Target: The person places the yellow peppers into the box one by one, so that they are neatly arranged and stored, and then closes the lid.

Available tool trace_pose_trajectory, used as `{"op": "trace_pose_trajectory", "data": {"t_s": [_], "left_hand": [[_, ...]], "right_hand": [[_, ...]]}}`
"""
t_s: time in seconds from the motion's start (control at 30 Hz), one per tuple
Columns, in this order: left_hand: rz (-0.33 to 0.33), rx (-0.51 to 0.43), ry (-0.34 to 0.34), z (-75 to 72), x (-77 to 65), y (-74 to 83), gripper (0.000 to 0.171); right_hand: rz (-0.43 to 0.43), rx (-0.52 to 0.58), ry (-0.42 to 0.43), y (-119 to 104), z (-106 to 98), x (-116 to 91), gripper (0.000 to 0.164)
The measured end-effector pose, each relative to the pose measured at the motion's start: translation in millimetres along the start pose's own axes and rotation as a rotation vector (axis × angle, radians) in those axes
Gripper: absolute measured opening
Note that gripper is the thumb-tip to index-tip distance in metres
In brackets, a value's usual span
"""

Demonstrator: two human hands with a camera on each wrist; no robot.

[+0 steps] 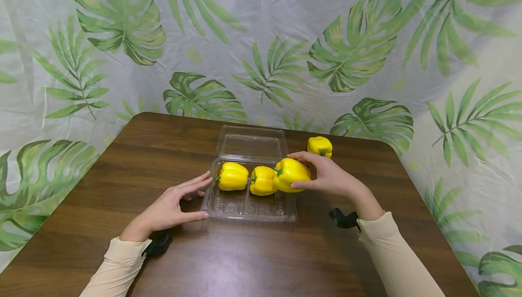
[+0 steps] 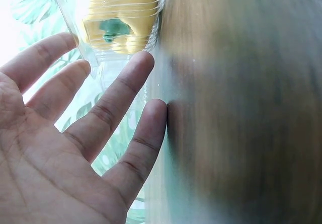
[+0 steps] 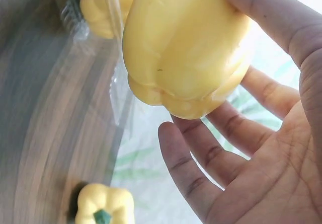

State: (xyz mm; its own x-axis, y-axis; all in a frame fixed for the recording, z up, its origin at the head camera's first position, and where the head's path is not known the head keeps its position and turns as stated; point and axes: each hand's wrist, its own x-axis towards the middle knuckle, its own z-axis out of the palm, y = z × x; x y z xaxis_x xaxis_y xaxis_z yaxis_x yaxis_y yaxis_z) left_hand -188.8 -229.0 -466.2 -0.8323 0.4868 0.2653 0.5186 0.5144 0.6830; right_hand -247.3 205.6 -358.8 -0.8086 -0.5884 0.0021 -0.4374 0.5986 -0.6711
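In the head view my right hand (image 1: 330,175) grips a yellow bell pepper (image 1: 292,175) between thumb and fingers, over the right side of a clear plastic clamshell container (image 1: 248,217). Two more yellow peppers lie inside the container: one at the left (image 1: 233,177) with its green stem pointing left, the other (image 1: 263,181) partly behind the held one. My left hand (image 1: 173,204) rests at the container's left edge, fingers spread and straight. The left wrist view shows its fingertips (image 2: 143,62) right at the clear wall, with a pepper (image 2: 121,15) behind the plastic.
Another yellow pepper (image 1: 320,146) sits on the brown wooden table (image 1: 171,147), behind my right hand. The container's lid (image 1: 253,143) stands raised at the back. A leaf-patterned cloth (image 1: 269,25) hangs behind the table. Black wrist cameras are strapped to both wrists.
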Motion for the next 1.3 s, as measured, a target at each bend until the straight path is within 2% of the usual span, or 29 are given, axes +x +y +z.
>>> {"op": "trace_pose_trajectory", "data": {"t_s": [0.5,1.3], "left_hand": [[0.008,0.001,-0.002,0.3,0.5,-0.7,0.082],[0.007,-0.004,-0.009,-0.8,-0.2,0.8,0.082]], "right_hand": [[-0.027,0.01,-0.055,-23,14,16,0.075],[-0.089,-0.095,-0.108,-47,31,34,0.072]]}}
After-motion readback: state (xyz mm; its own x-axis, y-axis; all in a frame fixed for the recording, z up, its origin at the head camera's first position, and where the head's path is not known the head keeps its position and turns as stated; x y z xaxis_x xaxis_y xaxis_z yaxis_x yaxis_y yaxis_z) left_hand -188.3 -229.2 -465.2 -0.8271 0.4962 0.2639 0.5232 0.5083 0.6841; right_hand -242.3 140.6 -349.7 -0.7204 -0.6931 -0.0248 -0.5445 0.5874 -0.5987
